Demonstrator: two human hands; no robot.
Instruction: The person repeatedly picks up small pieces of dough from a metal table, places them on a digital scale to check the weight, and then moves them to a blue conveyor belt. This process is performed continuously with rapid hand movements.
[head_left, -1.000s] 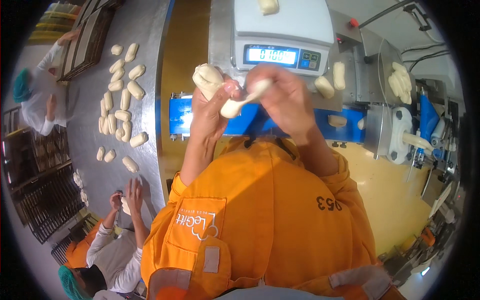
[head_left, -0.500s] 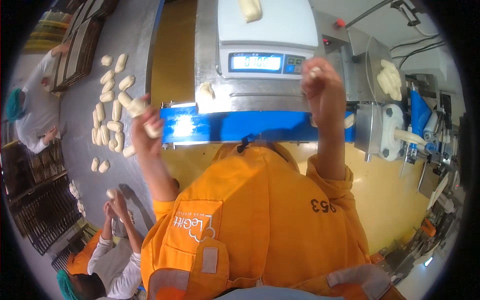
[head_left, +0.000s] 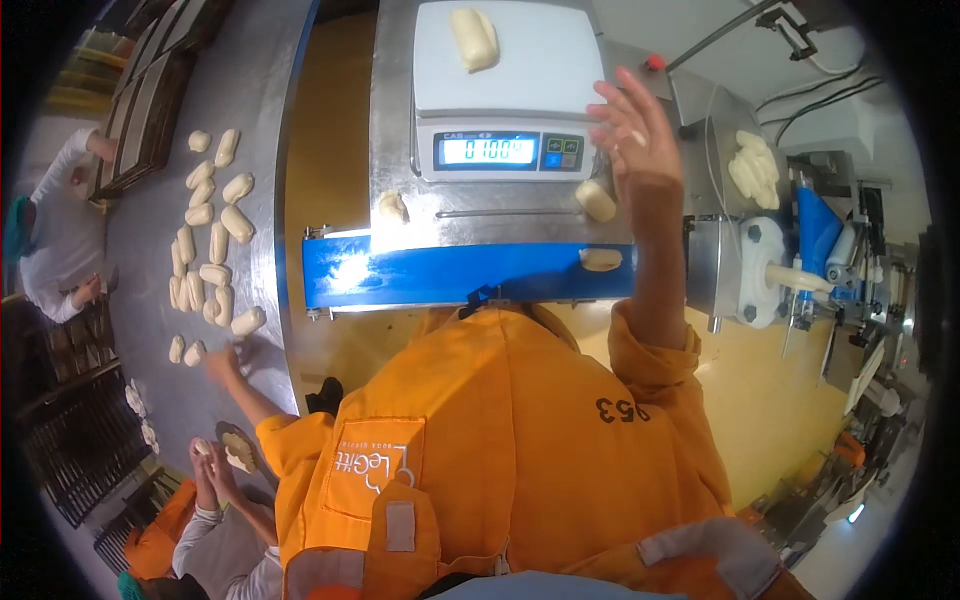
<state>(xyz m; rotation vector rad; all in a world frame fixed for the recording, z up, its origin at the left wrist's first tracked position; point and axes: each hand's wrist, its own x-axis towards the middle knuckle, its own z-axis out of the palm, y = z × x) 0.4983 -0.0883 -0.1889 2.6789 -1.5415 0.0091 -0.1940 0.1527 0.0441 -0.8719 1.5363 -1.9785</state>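
Observation:
My right hand is raised beside the right edge of the white scale, fingers spread. A small pale bit, probably dough, shows at its palm. One dough piece lies on the scale's platform, and a second dough piece rests on the steel bench just below it. On the blue conveyor belt sits another dough roll. My left hand is low over the grey table at left, close to several dough rolls; its fingers are blurred.
A scrap of dough lies left on the bench. At right, a dough heap sits on a machine whose white outlet has dough sticking out. Two co-workers stand along the table's left side, one handling dough. Dark trays stand far left.
My left hand has let go of its dough and moved down the table toward me. My right hand has risen, and its fingers have spread from a closed shape. The dough on the belt has shifted left.

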